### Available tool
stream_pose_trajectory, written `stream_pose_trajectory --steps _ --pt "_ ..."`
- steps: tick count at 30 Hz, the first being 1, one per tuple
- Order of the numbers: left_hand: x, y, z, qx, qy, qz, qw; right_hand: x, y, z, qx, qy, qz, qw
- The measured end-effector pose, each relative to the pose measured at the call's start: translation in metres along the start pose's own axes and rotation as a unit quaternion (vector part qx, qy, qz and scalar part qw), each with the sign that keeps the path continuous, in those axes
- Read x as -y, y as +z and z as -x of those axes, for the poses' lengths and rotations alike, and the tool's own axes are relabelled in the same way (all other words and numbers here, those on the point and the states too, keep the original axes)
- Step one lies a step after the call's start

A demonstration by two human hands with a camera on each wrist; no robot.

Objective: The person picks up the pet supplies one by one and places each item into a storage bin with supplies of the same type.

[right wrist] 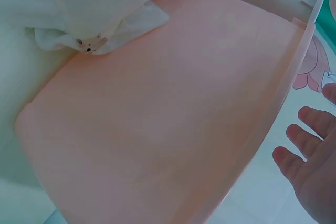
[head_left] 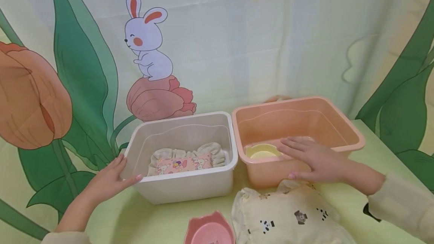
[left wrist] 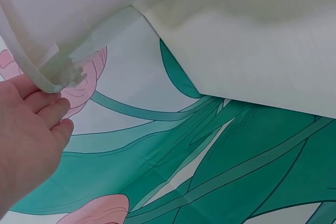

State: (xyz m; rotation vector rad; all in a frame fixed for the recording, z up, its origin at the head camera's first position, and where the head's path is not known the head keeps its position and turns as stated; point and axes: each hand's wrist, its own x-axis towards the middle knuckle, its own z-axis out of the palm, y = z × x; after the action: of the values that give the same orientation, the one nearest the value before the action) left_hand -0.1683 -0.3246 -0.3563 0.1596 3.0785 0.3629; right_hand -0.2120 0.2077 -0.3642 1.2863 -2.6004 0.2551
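Note:
My left hand [head_left: 107,182] rests at the near left corner of a white plastic bin [head_left: 186,183], its thumb along the front rim. In the left wrist view the fingers [left wrist: 50,111] touch the outside of that rim. Inside the bin lies a pink printed fabric item with cream ruffles [head_left: 184,163]. To the right, my right hand [head_left: 317,161] spreads its fingers over the front rim of a peach bin [head_left: 271,174]. The right wrist view shows those fingers [right wrist: 304,140] apart, holding nothing. A yellow dish [head_left: 264,150] sits inside the peach bin, partly hidden by its front wall.
A cream cushion with animal prints [head_left: 288,214] lies before the peach bin. Left of it is a pink dish [head_left: 211,231], cut off by the frame's bottom. Behind the bins hangs a printed cloth [head_left: 220,48] with a rabbit and tulips. A pale green surface [head_left: 149,223] supports everything.

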Motion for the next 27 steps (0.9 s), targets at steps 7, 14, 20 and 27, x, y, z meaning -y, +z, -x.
stream_pose_trajectory --steps 7,14,20,27 --pt "0.004 0.000 -0.005 0.013 -0.013 0.009 0.9998 0.006 0.003 -0.002 -0.034 -0.032 0.003 0.999" --pt "0.006 0.000 -0.011 0.009 -0.003 0.009 0.9999 0.015 0.002 -0.003 0.016 0.016 -0.029 0.999" --pt "0.007 -0.001 -0.013 0.009 -0.003 0.009 0.9999 0.020 0.004 -0.007 0.033 0.012 -0.018 0.999" --pt "0.010 -0.004 -0.016 0.005 0.001 0.015 0.9999 0.022 0.007 -0.010 0.019 -0.012 0.000 1.000"
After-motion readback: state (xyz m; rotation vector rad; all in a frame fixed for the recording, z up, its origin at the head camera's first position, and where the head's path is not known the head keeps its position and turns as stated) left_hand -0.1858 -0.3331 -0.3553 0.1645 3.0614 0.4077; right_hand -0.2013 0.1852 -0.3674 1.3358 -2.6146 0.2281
